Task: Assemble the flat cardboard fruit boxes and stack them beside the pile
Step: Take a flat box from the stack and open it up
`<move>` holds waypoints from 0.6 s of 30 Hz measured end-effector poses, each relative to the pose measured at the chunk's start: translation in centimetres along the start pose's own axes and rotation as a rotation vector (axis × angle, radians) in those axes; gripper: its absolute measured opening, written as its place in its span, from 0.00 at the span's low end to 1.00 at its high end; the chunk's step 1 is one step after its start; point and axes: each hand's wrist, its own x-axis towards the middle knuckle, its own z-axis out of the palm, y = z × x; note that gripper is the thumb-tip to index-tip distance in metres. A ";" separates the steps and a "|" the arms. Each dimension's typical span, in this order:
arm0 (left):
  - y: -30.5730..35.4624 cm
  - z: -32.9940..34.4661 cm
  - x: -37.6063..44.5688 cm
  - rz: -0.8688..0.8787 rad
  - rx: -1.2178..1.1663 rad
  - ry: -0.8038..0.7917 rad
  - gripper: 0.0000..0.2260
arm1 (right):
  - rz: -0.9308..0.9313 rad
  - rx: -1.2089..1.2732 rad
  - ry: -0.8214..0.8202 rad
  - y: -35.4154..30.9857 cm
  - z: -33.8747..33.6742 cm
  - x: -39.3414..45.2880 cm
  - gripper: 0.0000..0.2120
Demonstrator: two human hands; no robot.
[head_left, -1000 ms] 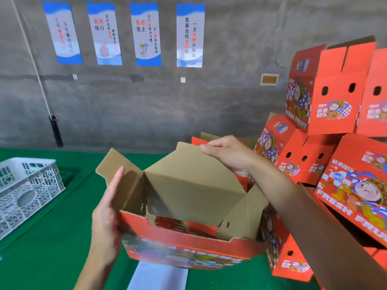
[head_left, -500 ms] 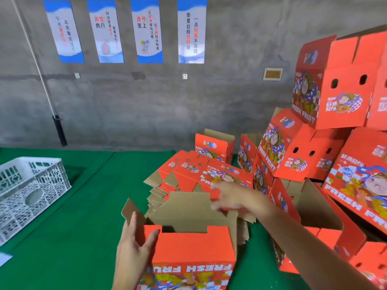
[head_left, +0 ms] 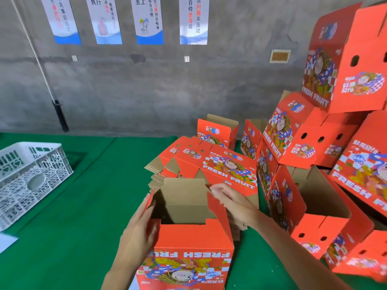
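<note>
Standing upright, box (head_left: pixel 194 243) mouth up — left hand (head_left: pixel 138 231) flat against side, right fingers (head_left: pixel 219 190) pinching flap

White crate (head_left: pixel 31 176) on green mat (head_left: pixel 83 206), far left of the hands; four posters (head_left: pixel 149 19) on the wall beyond.

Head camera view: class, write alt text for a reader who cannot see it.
Two hands hold open a red fruit box: the left hand lies flat on its side, the right hand pinches a flap. Flat boxes lie behind; assembled boxes pile right.
</note>
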 end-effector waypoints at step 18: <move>-1.2 0.8 1.4 -0.145 -0.191 -0.096 0.12 | -0.190 0.032 0.088 5.4 4.4 0.7 0.12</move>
